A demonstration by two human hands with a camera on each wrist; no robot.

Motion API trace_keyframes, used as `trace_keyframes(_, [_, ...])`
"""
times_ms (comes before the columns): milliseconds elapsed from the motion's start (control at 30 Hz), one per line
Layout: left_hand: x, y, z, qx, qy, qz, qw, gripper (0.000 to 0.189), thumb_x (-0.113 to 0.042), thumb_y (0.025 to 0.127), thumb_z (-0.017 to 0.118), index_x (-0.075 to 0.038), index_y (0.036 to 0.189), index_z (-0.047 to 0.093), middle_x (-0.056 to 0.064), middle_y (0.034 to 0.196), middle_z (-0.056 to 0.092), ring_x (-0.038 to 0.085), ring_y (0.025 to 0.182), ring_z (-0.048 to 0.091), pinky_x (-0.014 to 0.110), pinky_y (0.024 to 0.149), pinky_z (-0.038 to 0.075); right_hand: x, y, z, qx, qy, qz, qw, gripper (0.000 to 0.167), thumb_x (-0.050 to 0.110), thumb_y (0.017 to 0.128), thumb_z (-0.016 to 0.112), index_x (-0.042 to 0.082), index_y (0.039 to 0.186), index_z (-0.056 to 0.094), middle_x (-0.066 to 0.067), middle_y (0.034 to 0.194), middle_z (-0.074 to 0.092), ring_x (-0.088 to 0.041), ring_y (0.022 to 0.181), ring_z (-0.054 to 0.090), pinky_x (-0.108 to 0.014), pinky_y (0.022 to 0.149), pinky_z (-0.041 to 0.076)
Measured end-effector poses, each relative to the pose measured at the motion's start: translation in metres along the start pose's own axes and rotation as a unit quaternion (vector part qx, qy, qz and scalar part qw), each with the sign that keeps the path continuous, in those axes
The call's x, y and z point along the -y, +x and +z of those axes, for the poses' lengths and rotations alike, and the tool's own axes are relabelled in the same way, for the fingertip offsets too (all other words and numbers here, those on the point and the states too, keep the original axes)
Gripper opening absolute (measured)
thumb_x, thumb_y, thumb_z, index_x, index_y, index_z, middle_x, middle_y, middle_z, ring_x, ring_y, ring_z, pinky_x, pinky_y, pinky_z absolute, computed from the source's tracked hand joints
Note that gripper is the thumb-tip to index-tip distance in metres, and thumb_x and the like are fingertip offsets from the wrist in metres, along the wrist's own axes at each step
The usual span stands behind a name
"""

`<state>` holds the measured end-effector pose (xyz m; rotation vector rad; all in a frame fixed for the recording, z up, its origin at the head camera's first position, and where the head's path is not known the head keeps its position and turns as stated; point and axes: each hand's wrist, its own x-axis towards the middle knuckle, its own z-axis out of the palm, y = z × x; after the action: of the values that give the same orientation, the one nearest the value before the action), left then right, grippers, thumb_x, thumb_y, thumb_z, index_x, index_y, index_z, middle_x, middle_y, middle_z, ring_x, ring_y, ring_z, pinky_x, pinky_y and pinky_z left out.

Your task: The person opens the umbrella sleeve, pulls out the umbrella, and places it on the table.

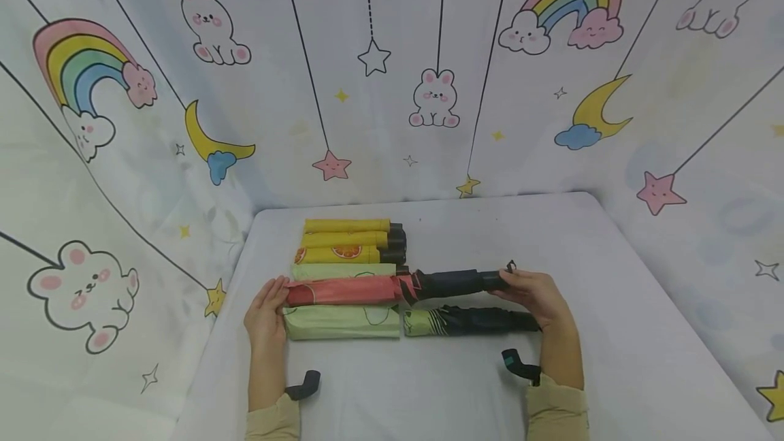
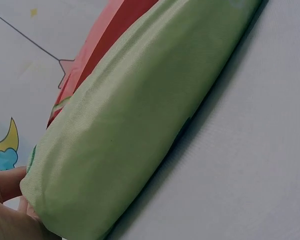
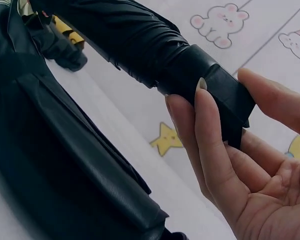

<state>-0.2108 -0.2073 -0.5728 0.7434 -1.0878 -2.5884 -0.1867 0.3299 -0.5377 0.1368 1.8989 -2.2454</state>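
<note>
Holding long red-and-black folded cloth umbrella up over white cloth-covered bench, just behind pale-green cloth roll and green-and-black folded umbrella. R hand: fingers pinching end of black handle. L hand: fingertips at red end; can't tell if pinching or just bracing. Poss. slip at R, due to fingertip-only grip; could also bump nearby rolls if lowered crooked, prob. from uneven L/R heights. In R wrist view: clear gap under handle, flattened in head view. In L wrist: mostly green roll, hiding red end. Full stack of yellow cloth rolls: head view only.
</note>
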Motion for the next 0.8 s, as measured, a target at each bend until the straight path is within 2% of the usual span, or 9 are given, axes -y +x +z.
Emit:
trace_keyframes(133, [0.0, 0.001, -0.001, 0.001, 0.0, 0.0, 1.0, 0.067, 0.023, 0.09, 0.064, 0.012, 0.152, 0.039, 0.008, 0.102, 0.08, 0.017, 0.101, 0.077, 0.026, 0.095, 0.06, -0.001, 0.0, -0.004, -0.005, -0.007, 0.007, 0.9999, 0.014, 0.009, 0.102, 0.068, 0.01, 0.104, 0.082, -0.003, 0.1, 0.078, -0.021, 0.092, 0.078, -0.031, 0.091, 0.063])
trace_keyframes(300, [0.0, 0.0, -0.001, 0.001, 0.005, -0.001, 1.0, 0.067, 0.023, 0.09, 0.065, 0.012, 0.152, 0.04, 0.007, 0.102, 0.08, 0.017, 0.101, 0.077, 0.026, 0.095, 0.06, -0.002, -0.003, -0.009, -0.009, -0.011, 0.013, 0.9998, 0.013, 0.01, 0.102, 0.069, 0.007, 0.106, 0.081, -0.002, 0.1, 0.078, -0.022, 0.092, 0.078, -0.026, 0.089, 0.062])
trace_keyframes(533, [0.0, -0.002, -0.001, -0.005, 0.017, -0.004, 0.9998, 0.067, 0.022, 0.09, 0.066, 0.01, 0.152, 0.041, 0.007, 0.105, 0.079, 0.018, 0.104, 0.076, 0.026, 0.096, 0.059, -0.004, -0.006, -0.019, -0.013, 0.021, 0.018, 0.9995, 0.017, 0.005, 0.103, 0.065, 0.009, 0.103, 0.082, -0.004, 0.103, 0.078, -0.024, 0.094, 0.078, -0.034, 0.09, 0.064])
trace_keyframes(800, [0.001, -0.001, 0.0, -0.006, 0.026, -0.003, 0.9996, 0.067, 0.021, 0.09, 0.067, 0.01, 0.152, 0.042, 0.008, 0.106, 0.079, 0.018, 0.105, 0.076, 0.026, 0.097, 0.059, -0.008, -0.008, -0.031, -0.015, 0.04, 0.025, 0.9988, 0.02, 0.004, 0.103, 0.064, 0.011, 0.099, 0.082, -0.003, 0.103, 0.077, -0.023, 0.095, 0.078, -0.036, 0.091, 0.064])
